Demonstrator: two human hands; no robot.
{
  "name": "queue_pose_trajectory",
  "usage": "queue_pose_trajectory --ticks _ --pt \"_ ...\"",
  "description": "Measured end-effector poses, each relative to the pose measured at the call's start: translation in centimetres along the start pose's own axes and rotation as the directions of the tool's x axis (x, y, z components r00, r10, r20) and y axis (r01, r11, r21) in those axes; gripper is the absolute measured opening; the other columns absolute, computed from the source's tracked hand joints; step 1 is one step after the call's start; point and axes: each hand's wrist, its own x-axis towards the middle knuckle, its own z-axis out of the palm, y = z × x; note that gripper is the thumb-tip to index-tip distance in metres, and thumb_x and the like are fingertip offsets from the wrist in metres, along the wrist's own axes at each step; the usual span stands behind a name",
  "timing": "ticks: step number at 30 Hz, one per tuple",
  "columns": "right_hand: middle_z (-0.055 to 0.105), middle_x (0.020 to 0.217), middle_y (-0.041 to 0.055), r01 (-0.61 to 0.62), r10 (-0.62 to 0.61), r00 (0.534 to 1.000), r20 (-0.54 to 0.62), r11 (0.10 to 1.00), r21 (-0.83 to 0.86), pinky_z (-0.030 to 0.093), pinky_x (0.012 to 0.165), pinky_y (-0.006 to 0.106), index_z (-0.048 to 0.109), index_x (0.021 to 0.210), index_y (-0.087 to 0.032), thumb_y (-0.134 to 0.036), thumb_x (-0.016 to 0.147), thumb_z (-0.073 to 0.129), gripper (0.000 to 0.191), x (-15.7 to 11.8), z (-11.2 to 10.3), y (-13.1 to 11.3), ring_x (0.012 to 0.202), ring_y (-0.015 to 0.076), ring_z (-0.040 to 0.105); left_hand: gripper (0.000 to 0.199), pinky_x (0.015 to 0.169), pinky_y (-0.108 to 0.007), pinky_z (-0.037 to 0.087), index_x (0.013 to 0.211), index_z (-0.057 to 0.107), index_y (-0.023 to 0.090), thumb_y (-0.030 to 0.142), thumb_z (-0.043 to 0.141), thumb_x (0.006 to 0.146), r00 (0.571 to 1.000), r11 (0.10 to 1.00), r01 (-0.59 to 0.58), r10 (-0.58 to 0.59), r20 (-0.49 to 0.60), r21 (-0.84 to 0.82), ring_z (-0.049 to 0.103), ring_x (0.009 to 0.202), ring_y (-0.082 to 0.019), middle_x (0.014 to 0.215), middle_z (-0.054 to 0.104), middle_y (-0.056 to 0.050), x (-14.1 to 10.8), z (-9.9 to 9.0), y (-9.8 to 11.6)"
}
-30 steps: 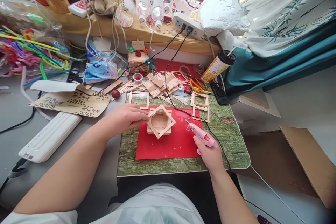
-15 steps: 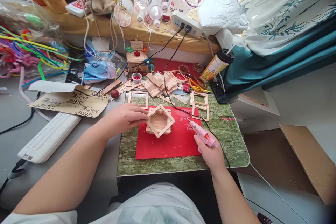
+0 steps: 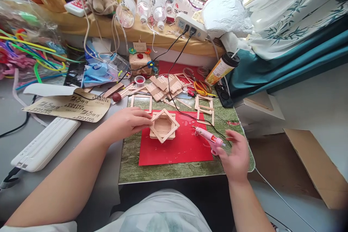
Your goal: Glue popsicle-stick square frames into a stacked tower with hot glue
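A star-shaped box of stacked wooden sticks (image 3: pixel 163 138) stands on the red sheet (image 3: pixel 179 152). The fingertips of my left hand (image 3: pixel 133 121) are closed on its left corner. The pink glue gun (image 3: pixel 208 137) lies across the right part of the sheet, its nozzle pointing left. Just right of it, my right hand (image 3: pixel 236 154) is spread with nothing in it, its thumb near the glue gun's rear end.
Square stick frames (image 3: pixel 141 96) lie behind the sheet on both sides, with a pile of sticks (image 3: pixel 165 86) between them. Scissors (image 3: pixel 202 87) and a cup (image 3: pixel 222 68) stand farther back. A black cord (image 3: pixel 195 117) crosses the table.
My right hand has let go of the glue gun and moved right, its fingers opening. The glue gun now rests on the sheet. My left hand remains at the box.
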Motion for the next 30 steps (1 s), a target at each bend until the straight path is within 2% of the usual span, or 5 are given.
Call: queue_pose_trajectory --ticks 2,5,8,13,30 --pt "0.071 0.125 0.0136 0.256 -0.264 0.935 -0.235 0.965 -0.064 0.061 0.098 0.056 0.07 0.14 -0.026 -0.029 0.091 0.081 0.05 -0.4 0.2 -2.3 0.117 0.0343 0.07 0.026 0.09 -0.031 0.058 0.121 0.084 0.029 0.035 0.061 0.111 1.0 1.0 0.007 -0.007 0.002 -0.008 0.077 0.105 -0.023 0.118 0.083 -0.008 0.0 0.0 0.0" --pt "0.075 0.127 0.0122 0.385 -0.378 0.908 0.183 0.923 -0.003 0.063 0.102 0.052 0.069 0.144 -0.03 -0.012 0.095 0.073 0.052 -0.1 2.8 -6.2 0.117 0.031 0.074 0.026 0.091 -0.032 0.058 0.122 0.084 0.028 0.035 0.061 0.111 1.0 1.0 0.007 -0.007 0.004 -0.011 0.077 0.106 -0.023 0.119 0.083 -0.008 0.0 0.1 -0.1" --pt "0.071 0.14 0.0142 0.299 -0.309 0.902 0.301 0.951 0.079 0.062 0.11 0.053 0.068 0.147 -0.03 -0.015 0.105 0.064 0.045 1.0 7.1 -8.1 0.13 0.0308 0.071 0.025 0.09 -0.033 0.057 0.125 0.082 0.028 0.034 0.062 0.111 1.0 1.0 -0.007 0.007 0.014 0.0 0.077 0.105 -0.022 0.122 0.082 -0.008 0.1 0.1 -0.2" --pt "0.077 0.13 0.0101 0.1 -0.147 0.953 0.263 0.978 0.182 0.063 0.109 0.048 0.075 0.135 -0.029 -0.018 0.108 0.061 0.033 1.6 11.4 -6.8 0.123 0.0264 0.075 0.024 0.089 -0.033 0.057 0.125 0.082 0.028 0.031 0.063 0.11 1.0 1.0 -0.02 0.02 0.019 -0.007 0.077 0.103 -0.022 0.12 0.082 -0.008 0.1 0.1 -0.2" --pt "0.081 0.12 0.0075 0.031 -0.094 0.967 0.236 0.966 0.257 0.065 0.104 0.046 0.082 0.123 -0.03 -0.018 0.104 0.067 0.027 1.0 12.3 -5.3 0.113 0.0259 0.078 0.023 0.081 -0.032 0.053 0.12 0.083 0.027 0.03 0.063 0.11 1.0 0.999 -0.011 0.011 0.008 0.039 0.076 0.096 -0.021 0.116 0.082 -0.009 0.0 0.6 -0.1"
